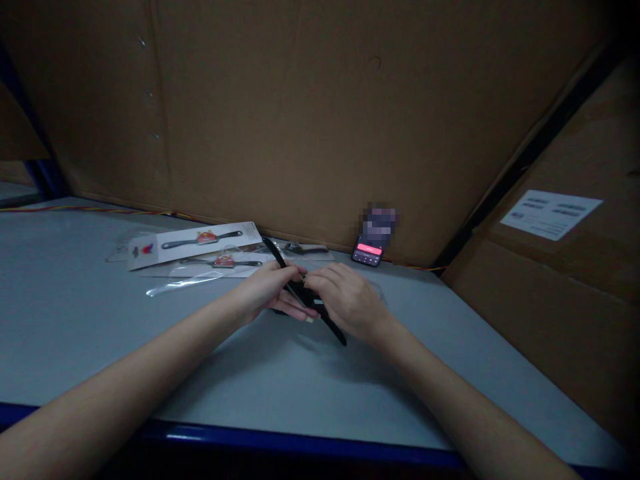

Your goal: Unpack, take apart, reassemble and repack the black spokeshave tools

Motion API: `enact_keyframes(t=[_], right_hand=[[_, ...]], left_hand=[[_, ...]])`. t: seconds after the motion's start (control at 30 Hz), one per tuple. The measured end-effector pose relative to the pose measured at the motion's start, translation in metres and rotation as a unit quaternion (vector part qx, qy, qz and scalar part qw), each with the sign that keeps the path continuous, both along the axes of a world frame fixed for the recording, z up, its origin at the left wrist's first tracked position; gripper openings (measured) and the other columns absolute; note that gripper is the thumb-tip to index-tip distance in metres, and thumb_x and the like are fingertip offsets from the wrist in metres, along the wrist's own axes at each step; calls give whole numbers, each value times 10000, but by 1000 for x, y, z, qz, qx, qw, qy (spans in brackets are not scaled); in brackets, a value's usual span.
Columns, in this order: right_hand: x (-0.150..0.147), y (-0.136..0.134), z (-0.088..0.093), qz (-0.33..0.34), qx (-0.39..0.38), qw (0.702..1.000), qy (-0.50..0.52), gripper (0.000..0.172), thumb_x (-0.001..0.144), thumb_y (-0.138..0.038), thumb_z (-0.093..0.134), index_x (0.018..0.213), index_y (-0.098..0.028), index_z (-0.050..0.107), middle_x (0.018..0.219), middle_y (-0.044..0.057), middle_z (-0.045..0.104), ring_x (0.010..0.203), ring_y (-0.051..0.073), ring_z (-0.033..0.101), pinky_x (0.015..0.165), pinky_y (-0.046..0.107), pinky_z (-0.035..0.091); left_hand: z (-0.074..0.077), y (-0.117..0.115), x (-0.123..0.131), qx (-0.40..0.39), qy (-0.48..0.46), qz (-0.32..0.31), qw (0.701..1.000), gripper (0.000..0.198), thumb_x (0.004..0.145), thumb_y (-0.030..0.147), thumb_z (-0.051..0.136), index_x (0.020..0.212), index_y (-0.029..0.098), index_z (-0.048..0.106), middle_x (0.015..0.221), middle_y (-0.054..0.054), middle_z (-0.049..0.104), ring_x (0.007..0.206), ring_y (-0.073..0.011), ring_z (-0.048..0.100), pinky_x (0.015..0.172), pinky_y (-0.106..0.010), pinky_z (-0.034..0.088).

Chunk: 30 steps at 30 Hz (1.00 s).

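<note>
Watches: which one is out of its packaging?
The black watch held between the left hand and right hand; the carded watches behind lie flat, packaged.

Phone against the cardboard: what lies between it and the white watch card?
Head view: a dark watch lies flat there, beside the far tip of the black strap that the left hand and right hand hold.
</note>
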State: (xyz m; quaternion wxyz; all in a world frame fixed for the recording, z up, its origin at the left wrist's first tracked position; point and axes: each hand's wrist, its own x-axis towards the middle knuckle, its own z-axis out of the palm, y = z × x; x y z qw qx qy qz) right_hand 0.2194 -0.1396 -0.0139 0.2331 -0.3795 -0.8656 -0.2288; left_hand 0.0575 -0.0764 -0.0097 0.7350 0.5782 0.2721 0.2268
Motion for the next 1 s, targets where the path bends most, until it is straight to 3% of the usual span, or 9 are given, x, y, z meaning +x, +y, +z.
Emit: enact_keyframes(t=[0.17, 0.33, 0.5, 0.6, 0.7, 0.77, 0.87, 0.93, 1.0], right_hand=[[-6, -2, 3, 3, -1, 1000, -27, 188, 907, -209, 368, 884, -169, 550, 947, 80, 620, 874, 183, 540, 752, 325, 438], [-17, -12, 13, 18, -15, 997, -75, 228, 911, -184, 327, 861, -190, 550, 926, 41, 619, 832, 163, 540, 701, 287, 420], [-19, -19, 18, 25, -49, 994, -92, 201, 899, -161, 347, 953, -219, 532, 886, 12, 633, 740, 151, 544, 627, 276, 404], [-17, -18, 15, 46, -96, 994, -33, 208, 870, -122, 376, 990, -229, 508, 912, 12, 627, 782, 140, 561, 655, 261, 420], [-16, -16, 10, 69, -129, 985, 92, 223, 813, -105, 451, 1005, -216, 472, 911, 16, 611, 820, 127, 562, 714, 253, 435], [-17, -16, 9, 50, -131, 977, 161, 277, 786, -144, 513, 1046, -207, 441, 933, 24, 594, 827, 129, 562, 720, 257, 439], [-18, -15, 8, -53, -128, 965, 223, 289, 786, -299, 569, 1029, -199, 449, 924, 34, 580, 741, 133, 564, 627, 254, 427], [-18, -13, 7, -110, -140, 959, 220, 224, 812, -363, 540, 955, -196, 497, 865, 30, 585, 698, 138, 553, 584, 253, 405], [-16, -11, 6, -119, -159, 960, 196, 145, 845, -325, 500, 904, -197, 534, 817, 25, 589, 716, 147, 549, 599, 258, 402]], left_hand=[[5, 3, -5, -5, 54, -22, 998, 204, 805, 236, 452, 906, 79, 533, 680, -180, 689, 603, -271, 679, 463, -283, 541], [12, 5, -11, -19, 123, -74, 989, 257, 807, 210, 410, 718, 60, 598, 563, -157, 667, 464, -203, 647, 370, -191, 483], [16, 6, -14, -31, 144, -132, 980, 282, 820, 192, 376, 839, 55, 621, 623, -149, 687, 463, -184, 645, 360, -185, 473], [15, 7, -15, -23, 133, -153, 979, 268, 815, 195, 388, 831, 60, 620, 700, -157, 699, 495, -184, 655, 417, -209, 505], [12, 8, -16, -4, 120, -130, 984, 250, 815, 220, 403, 792, 64, 596, 669, -157, 690, 501, -194, 657, 441, -226, 514], [11, 8, -16, 7, 112, -100, 989, 228, 810, 229, 409, 825, 67, 569, 596, -143, 672, 498, -210, 656, 442, -243, 517], [10, 8, -15, 17, 91, -68, 993, 227, 795, 216, 427, 956, 82, 514, 591, -129, 673, 544, -233, 670, 479, -274, 535], [8, 8, -13, 22, 73, -59, 995, 247, 788, 221, 450, 999, 97, 481, 626, -136, 681, 594, -249, 679, 509, -291, 546], [5, 9, -11, 27, 58, -54, 996, 244, 783, 236, 469, 991, 108, 467, 657, -144, 684, 618, -262, 681, 520, -305, 551]])
